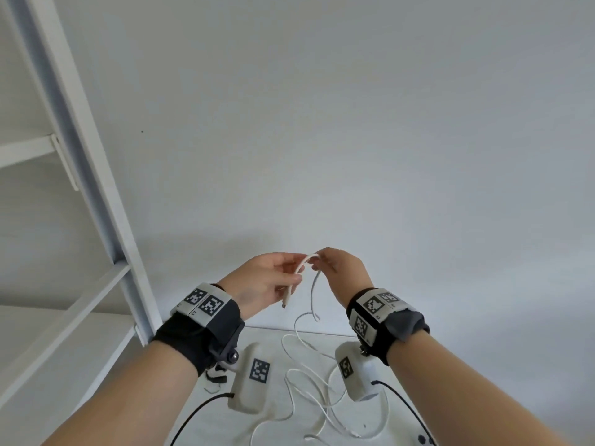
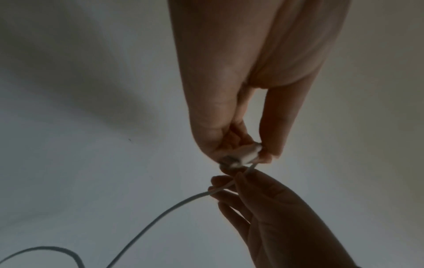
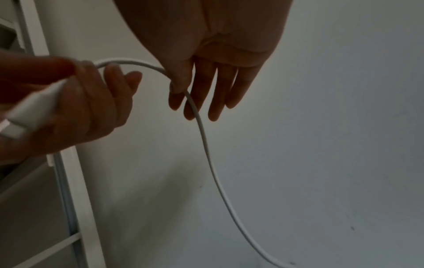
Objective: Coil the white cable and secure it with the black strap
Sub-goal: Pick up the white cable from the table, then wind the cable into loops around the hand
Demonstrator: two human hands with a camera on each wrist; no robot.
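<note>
Left grip: the left hand (image 1: 264, 281) is closed on the plug end of the white cable (image 1: 302, 365) — the long white connector housing (image 3: 34, 107) is pinched between thumb and curled fingers, its tip pointing down below the hand.
Right grip: the right hand (image 1: 344, 268) pinches the cable between thumb and forefinger just beside the left grip; the other three fingers (image 3: 220, 94) are held straight and loose.
Cable between the grips: a short arch is formed from one pinch to the other, raised in front of the wall.
Cable below the grips: the cord hangs from the right pinch and is spread in loose, uncoiled loops on the white bench (image 1: 277, 336), beneath both wrists.
Black strap: a small black piece (image 1: 216, 376) is seen on the bench below the left wrist; whether it is the strap cannot be told.
Markings: black-and-white square code tags are carried on both wristbands and on the two wrist camera housings — no readable writing.
Materials: the cord is thin, round and smooth; the connector is glossy white plastic.
Left of the grips: a white shelf frame (image 1: 96, 201) stands against the wall.
</note>
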